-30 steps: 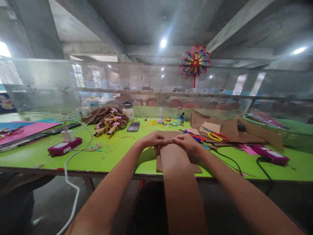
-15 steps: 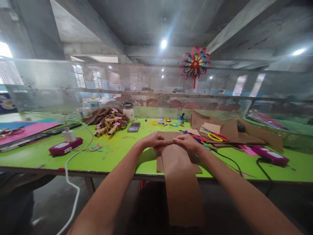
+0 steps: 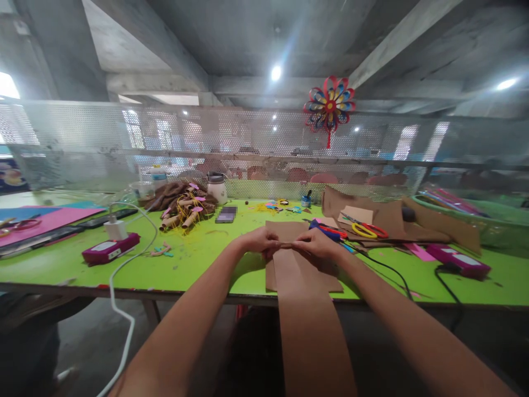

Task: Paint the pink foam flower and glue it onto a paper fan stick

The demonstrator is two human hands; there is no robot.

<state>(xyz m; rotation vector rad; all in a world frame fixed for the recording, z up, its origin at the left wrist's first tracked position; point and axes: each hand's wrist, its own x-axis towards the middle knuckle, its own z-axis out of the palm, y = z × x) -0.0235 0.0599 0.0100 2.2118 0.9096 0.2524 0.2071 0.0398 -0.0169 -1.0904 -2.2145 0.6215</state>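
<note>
A long strip of brown paper (image 3: 312, 320) runs from my fingers down over the table's front edge. Its far end is rolled or folded into a narrow band, pinched at the left by my left hand (image 3: 260, 240) and at the right by my right hand (image 3: 316, 241). Both hands are closed on that band, thumbs toward each other. Under the strip lies a flat piece of brown cardboard (image 3: 270, 275) on the green table. Just beyond my right hand is a blue-and-red handled tool (image 3: 330, 230), partly hidden.
Scissors with red and yellow handles (image 3: 367, 230) lie on brown paper sheets (image 3: 425, 231) at right. Purple power strips (image 3: 111, 248) with cables sit on both sides. Paper rolls tied with yellow strands (image 3: 190, 218), a phone (image 3: 226, 214) and a white bottle (image 3: 217, 190) stand behind.
My hands have drawn slightly closer together and lower along the folded end. The strip lies flatter, and its loose end hangs farther down, out of the picture.
</note>
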